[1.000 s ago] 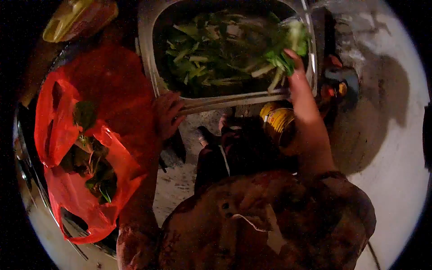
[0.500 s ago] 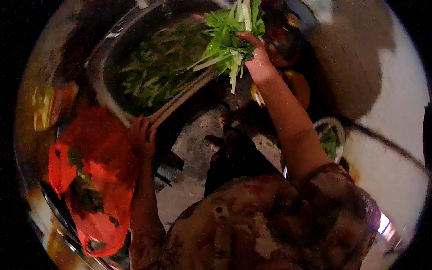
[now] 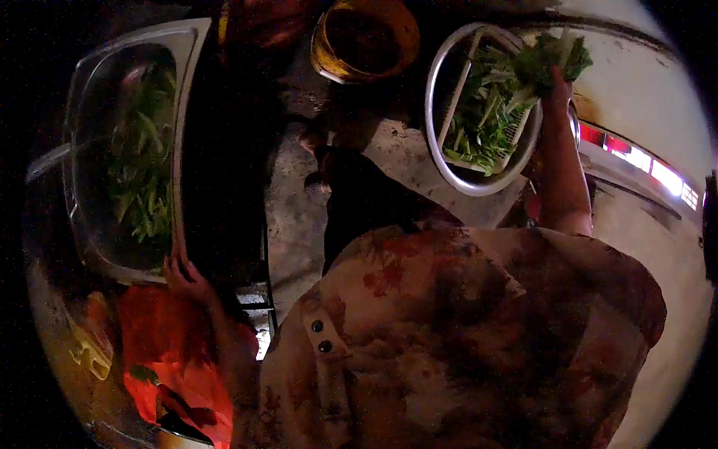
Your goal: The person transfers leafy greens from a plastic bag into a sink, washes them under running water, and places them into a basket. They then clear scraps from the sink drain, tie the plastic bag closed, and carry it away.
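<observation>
My right hand (image 3: 556, 96) is closed round a bunch of leafy greens (image 3: 561, 58), above the right edge of a round metal basin (image 3: 436, 142). Inside the basin is a pale slotted basket (image 3: 458, 97) with more cut greens (image 3: 482, 135) in it. My left hand (image 3: 188, 282) rests at the near corner of the sink (image 3: 182, 135), its fingers apart on the rim and nothing held in them. Loose greens (image 3: 146, 165) lie spread in the sink. Below that hand hangs a red plastic bag (image 3: 179, 322), partly open, with something green at its mouth.
A yellow bucket (image 3: 323, 52) stands on the floor at the top middle. Something yellow (image 3: 93, 359) lies left of the bag. My legs (image 3: 366, 187) are between sink and basin, over a concrete floor (image 3: 292, 194). A pale wall (image 3: 651, 90) rises at right.
The view has turned to the right. My right hand has carried the greens from the sink's edge across to the basin. My left hand stays at the sink's corner.
</observation>
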Demonstrator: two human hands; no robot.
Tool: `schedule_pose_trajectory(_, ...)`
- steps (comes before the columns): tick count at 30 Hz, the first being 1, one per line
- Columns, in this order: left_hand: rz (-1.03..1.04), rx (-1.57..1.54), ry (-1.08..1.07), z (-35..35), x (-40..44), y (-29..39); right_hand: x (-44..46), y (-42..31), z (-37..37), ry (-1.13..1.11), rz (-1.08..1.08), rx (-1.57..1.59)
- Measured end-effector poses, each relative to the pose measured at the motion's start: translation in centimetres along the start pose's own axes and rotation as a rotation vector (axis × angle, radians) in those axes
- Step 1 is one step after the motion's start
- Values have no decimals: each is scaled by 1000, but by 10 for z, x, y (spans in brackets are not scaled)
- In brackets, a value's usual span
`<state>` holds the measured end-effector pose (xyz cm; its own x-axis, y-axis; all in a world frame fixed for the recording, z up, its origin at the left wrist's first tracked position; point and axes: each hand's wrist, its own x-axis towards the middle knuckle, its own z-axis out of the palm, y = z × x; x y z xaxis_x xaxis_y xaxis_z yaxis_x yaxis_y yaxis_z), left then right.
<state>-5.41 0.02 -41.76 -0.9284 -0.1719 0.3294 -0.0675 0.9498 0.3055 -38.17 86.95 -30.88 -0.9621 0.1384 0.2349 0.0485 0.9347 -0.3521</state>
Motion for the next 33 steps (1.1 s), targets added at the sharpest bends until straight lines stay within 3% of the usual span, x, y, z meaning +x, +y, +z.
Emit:
schedule_pose_trajectory(3, 29, 44, -29, -5, 13, 13, -38, 45, 20, 78, 339, -35)
schedule_pose_trajectory(5, -101, 82, -50, -12, 15, 29, -79, 84, 64, -73, 517, -169)
schedule_pose_trajectory(8, -32, 89, -9, -2, 4, 8, -122, 122, 121, -369, 711, -350)
schedule_pose_trajectory(12, -54, 91, -34, -4, -4, 3, -116, 133, 141, -576, 747, -595)
schedule_pose_trajectory(14, -135, 66, -74, -3, -9, -11, -92, 125, 142, -483, 606, -683)
schedule_pose_trajectory(15, -120, 44, -109, -5, -7, -9, -74, 81, 140, -437, 557, -682)
schedule_pose_trajectory(17, -121, 44, -152, -9, 8, 10, -37, -62, 136, -313, 317, -326)
schedule_pose_trajectory(19, -74, 69, -55, -14, 18, 25, -8, -194, 164, -280, -5, 61)
schedule_pose_trajectory(20, -158, 38, -55, -6, 17, 25, 5, -252, 185, -291, -196, 240)
schedule_pose_trajectory(22, -224, -13, -21, 6, 10, 21, -4, -427, 190, -447, -331, 543)
schedule_pose_trajectory(24, -217, -36, 25, 10, 15, 24, -7, -527, 233, -502, -727, 707)
schedule_pose_trajectory(26, -233, -72, 51, 17, 22, 27, -3, -600, 299, -553, -946, 774)
schedule_pose_trajectory(28, -259, -125, 54, 15, 20, 27, 11, -642, 373, -666, -786, 288)
schedule_pose_trajectory(30, -316, -158, 60, 11, 26, 34, 33, -648, 471, -835, -487, -48)
schedule_pose_trajectory(32, -307, -115, 36, 10, 19, 33, -2, -660, 469, -736, -649, 252)
schedule_pose_trajectory(33, -308, -105, 12, 9, 17, 31, -23, -667, 493, -731, -696, 120)
